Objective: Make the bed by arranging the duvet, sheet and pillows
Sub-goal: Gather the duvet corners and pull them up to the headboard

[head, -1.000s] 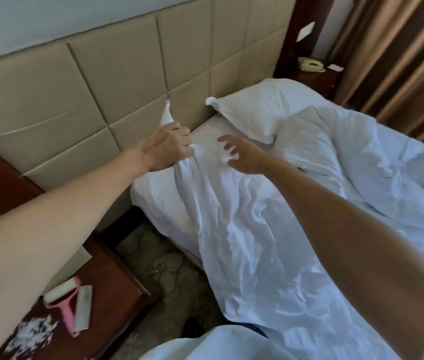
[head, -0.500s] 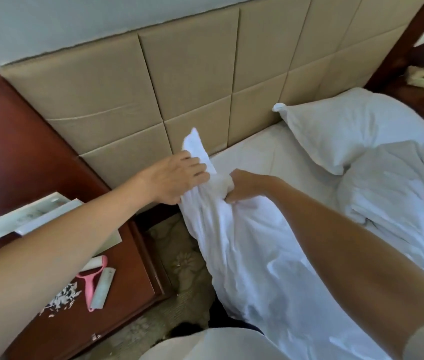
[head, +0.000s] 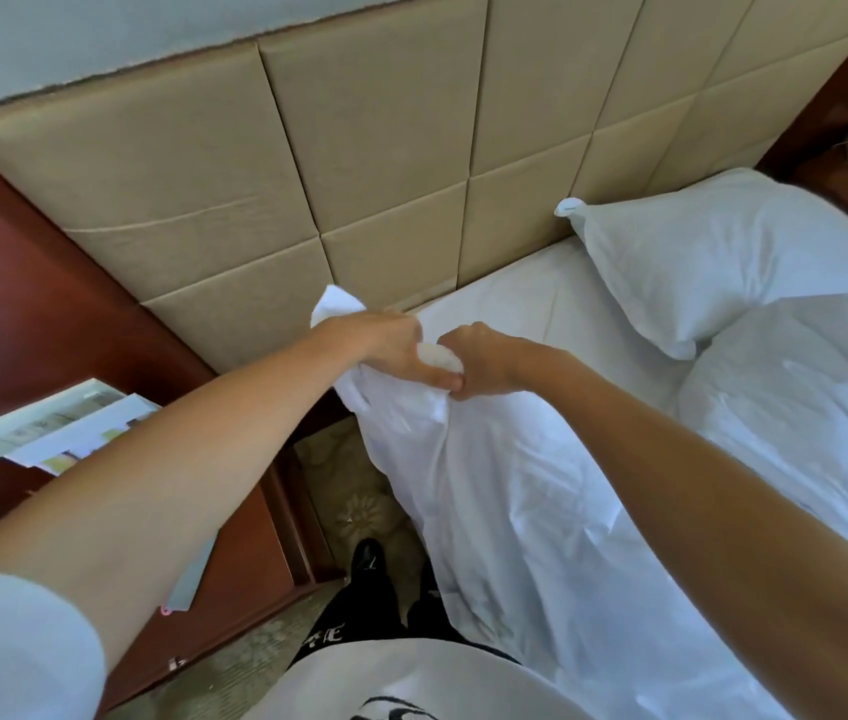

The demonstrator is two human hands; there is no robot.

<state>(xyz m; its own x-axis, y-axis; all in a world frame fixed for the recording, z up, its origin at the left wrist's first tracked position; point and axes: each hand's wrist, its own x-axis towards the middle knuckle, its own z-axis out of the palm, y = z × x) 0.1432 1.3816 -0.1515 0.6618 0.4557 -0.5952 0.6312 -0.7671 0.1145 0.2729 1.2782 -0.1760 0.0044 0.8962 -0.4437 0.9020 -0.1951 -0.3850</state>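
A white duvet (head: 541,511) hangs over the near side of the bed, its corner bunched up near the headboard. My left hand (head: 385,345) grips that corner, and a point of cloth sticks up behind the hand. My right hand (head: 479,361) pinches the same bunch from the right, the two hands touching. The white sheet (head: 515,304) lies flat on the mattress behind them. One white pillow (head: 713,262) rests at the head of the bed on the right. More crumpled duvet (head: 785,407) lies heaped just below the pillow.
A padded beige headboard (head: 385,148) runs along the wall. A dark red wooden nightstand (head: 100,407) with papers (head: 48,433) stands on the left. A narrow strip of patterned carpet (head: 354,501) separates it from the bed; my legs and black shoe (head: 367,556) stand there.
My right hand has closed in and now pinches the duvet corner next to my left hand. My view has swung left and down, closer to the headboard.
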